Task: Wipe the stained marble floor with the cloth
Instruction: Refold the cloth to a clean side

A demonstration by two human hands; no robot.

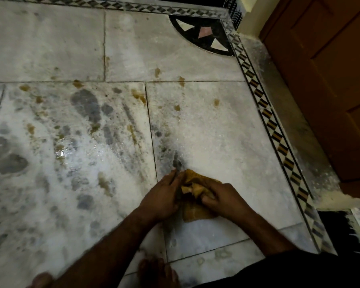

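Note:
A crumpled brown-yellow cloth is bunched between both my hands just above the white marble floor. My left hand grips its left side, and my right hand curls round its right side. The floor is covered with white soapy foam, grey wet patches and several brown-yellow stains, thickest to the left of my hands.
A patterned black, white and brown inlay border runs along the right edge, with a quarter-circle inlay in the far corner. A wooden door stands beyond the border on the right. My bare foot rests on the floor near the bottom.

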